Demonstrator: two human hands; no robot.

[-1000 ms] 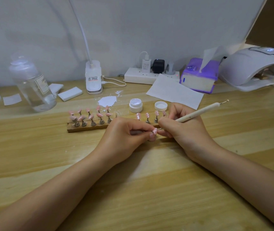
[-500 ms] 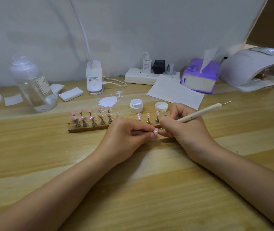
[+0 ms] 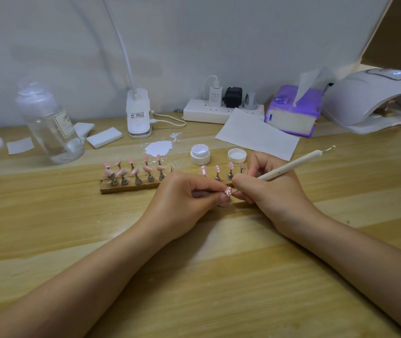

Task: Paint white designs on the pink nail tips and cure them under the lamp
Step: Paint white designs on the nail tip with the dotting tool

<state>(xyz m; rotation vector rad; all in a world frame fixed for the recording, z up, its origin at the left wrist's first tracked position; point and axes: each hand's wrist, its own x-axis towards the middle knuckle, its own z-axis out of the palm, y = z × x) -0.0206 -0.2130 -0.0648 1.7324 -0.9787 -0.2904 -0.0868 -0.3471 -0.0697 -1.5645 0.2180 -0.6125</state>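
My left hand (image 3: 185, 196) pinches the stem of a small stand carrying a pink nail tip (image 3: 228, 191) with white marks on it. My right hand (image 3: 270, 189) grips a cream dotting pen (image 3: 292, 165) like a pencil, its tip touching that nail tip. Behind my hands a wooden holder (image 3: 131, 187) carries several plain pink nail tips (image 3: 135, 167) on the left. Several tips with white dots (image 3: 216, 170) stand to the right. An open jar of white gel (image 3: 200, 154) and its lid (image 3: 236, 155) sit just beyond. The white curing lamp (image 3: 375, 98) stands at the far right.
A white paint smear (image 3: 158, 148) lies on the wooden table (image 3: 194, 276). At the back stand a clear bottle (image 3: 48, 123), white blocks (image 3: 104, 137), a desk-lamp base (image 3: 139, 113), a power strip (image 3: 221, 108), a paper sheet (image 3: 258, 135) and a purple tissue pack (image 3: 293, 113).
Both hands stay in place over the nail tip; only tiny shifts of the pen tip on it are visible.
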